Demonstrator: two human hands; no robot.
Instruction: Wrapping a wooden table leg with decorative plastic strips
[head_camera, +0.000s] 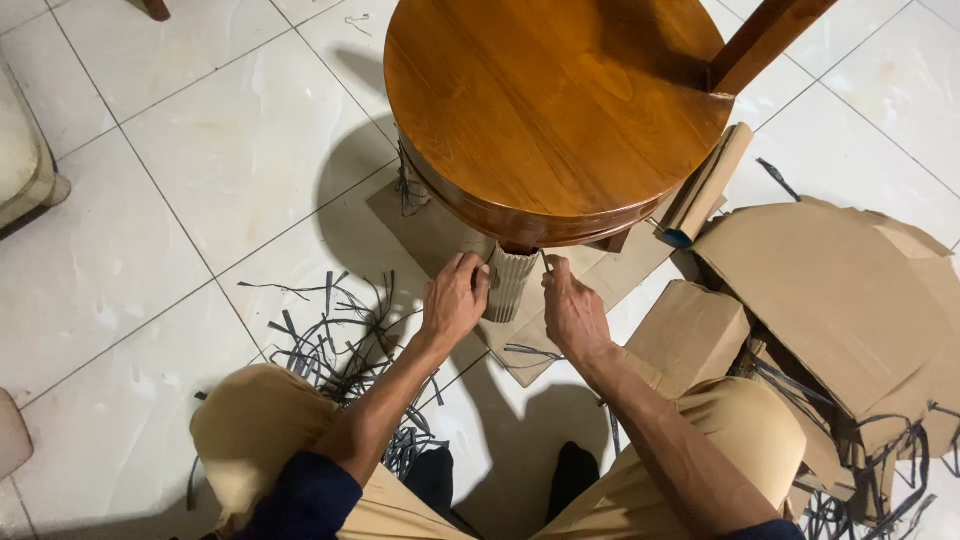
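The ribbed brown cardboard wrap (510, 283) on the round wooden table's (555, 100) leg is gripped by left hand (455, 300) and right hand (572, 312); it is best kept taut and snug.

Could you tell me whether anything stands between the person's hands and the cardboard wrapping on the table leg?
Nothing visible does. The left hand already rests on the corrugated cardboard wrap around the leg of the round wooden table, and the right hand is right beside it. The black strips lie off to the left.
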